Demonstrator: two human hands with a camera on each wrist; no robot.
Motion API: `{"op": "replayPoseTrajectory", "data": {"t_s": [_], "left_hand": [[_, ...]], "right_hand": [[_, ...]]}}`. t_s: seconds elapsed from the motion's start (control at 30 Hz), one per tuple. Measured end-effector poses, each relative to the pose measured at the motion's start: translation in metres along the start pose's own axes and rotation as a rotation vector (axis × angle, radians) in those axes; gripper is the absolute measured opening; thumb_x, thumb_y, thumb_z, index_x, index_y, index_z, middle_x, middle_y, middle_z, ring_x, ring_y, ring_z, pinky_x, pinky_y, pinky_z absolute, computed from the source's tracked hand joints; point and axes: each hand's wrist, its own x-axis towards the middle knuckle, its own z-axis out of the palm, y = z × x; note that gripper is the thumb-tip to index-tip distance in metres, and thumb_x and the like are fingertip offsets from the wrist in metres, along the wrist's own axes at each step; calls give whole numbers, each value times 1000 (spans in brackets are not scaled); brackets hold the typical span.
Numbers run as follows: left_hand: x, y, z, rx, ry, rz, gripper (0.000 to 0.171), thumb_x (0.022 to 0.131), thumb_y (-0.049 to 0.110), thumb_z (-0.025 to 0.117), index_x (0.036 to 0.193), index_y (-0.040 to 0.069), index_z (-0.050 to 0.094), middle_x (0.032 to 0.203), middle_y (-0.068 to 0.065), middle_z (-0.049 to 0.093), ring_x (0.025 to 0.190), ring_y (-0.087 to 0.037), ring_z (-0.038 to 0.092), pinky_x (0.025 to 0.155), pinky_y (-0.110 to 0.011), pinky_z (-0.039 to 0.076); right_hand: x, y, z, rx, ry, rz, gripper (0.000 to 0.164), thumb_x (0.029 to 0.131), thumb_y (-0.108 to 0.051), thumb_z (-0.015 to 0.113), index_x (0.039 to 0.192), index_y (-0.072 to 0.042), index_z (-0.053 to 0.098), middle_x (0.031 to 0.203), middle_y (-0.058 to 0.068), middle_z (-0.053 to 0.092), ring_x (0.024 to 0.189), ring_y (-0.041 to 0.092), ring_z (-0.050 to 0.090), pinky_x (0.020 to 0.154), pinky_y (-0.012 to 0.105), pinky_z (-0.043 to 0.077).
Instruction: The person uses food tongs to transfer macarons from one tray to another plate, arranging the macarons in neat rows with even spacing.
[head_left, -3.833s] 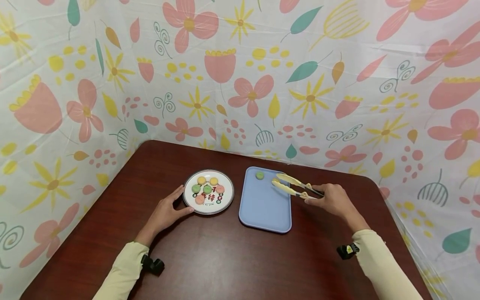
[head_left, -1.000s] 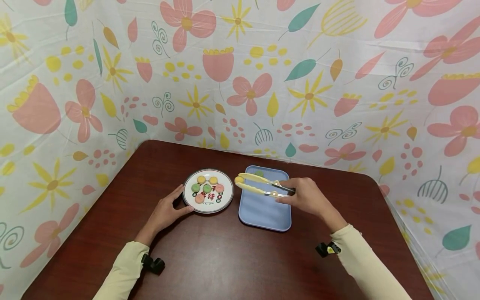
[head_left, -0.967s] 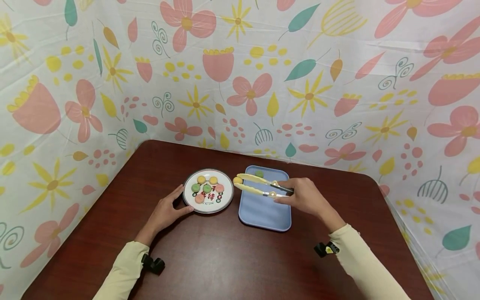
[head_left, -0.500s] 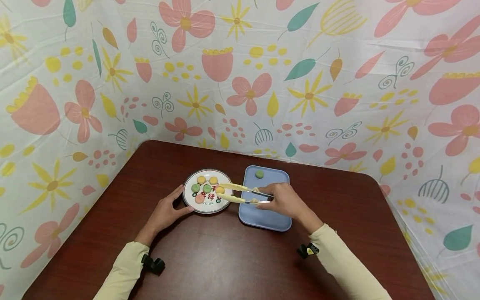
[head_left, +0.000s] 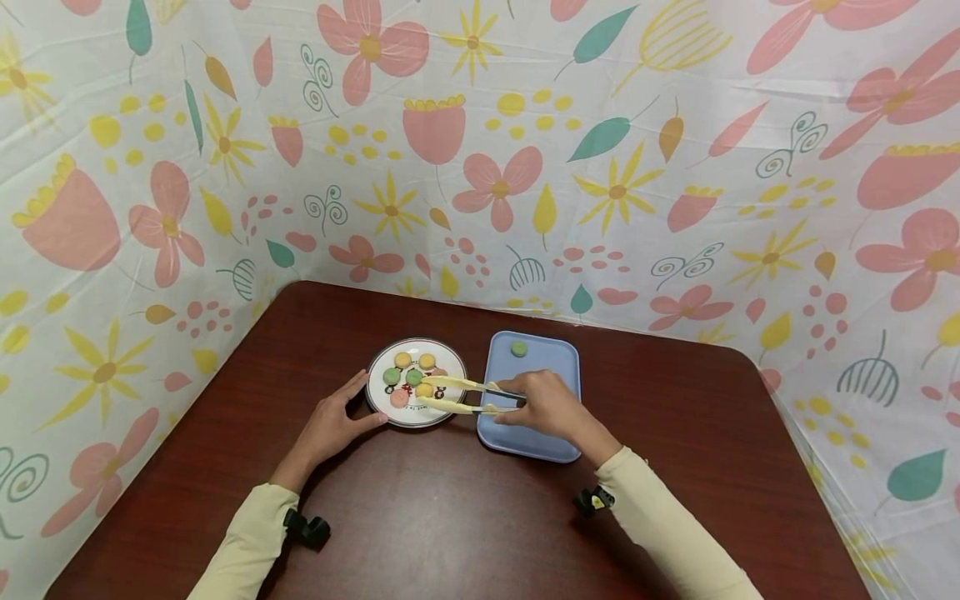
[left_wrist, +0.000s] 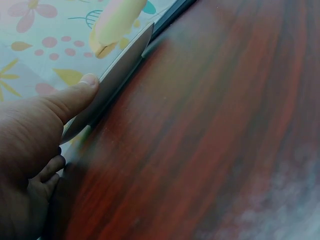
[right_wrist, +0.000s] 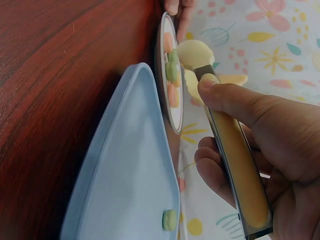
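Note:
My right hand [head_left: 543, 404] grips tongs [head_left: 457, 408] with pale yellow scalloped tips. Between those tips is a yellow macaron [head_left: 424, 390], over the right half of the round white plate [head_left: 381, 360]. Whether it touches the plate cannot be made out. My left hand [head_left: 330, 425] holds the plate by its left edge, and the thumb [left_wrist: 77, 100] lies over the rim in the left wrist view. On the plate sit two yellow macarons [head_left: 403, 360], two green macarons [head_left: 392, 377] and a pink macaron [head_left: 400, 398]. The tongs partly hide another pink one.
A blue rectangular tray [head_left: 558, 354] stands right of the plate, under the right hand. One green macaron [head_left: 519, 349] lies near its far edge. Behind the dark wooden table [head_left: 450, 517] hangs a flower-patterned cloth [head_left: 600, 167].
Earlier the tongs were at the tray's yellow macaron. They have carried it left, past the tray's edge, and over the plate, lower and further in now. The left hand has stayed put.

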Motion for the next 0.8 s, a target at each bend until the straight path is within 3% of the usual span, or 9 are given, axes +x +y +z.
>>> {"op": "replayPoseTrajectory", "data": {"t_s": [0.27,0.8], "left_hand": [[0,0,0,-5,5,11,98,84,51,82,158,6,37,165,-12,33,151,-35,31,115,-58,34],[0,-1,-1,4,12,15,98,83,52,82,158,5,38,164,-13,34,150,-35,32,116,-58,34]], "right_hand": [[4,-2,5,23,-16,4,54,79,-32,90,123,-5,75,104,8,78,61,-3,56,56,22,47],[4,-4,6,36,-37,24,53,78,-32,91,122,-6,76,101,8,78,60,-3,56,54,21,46]]}}
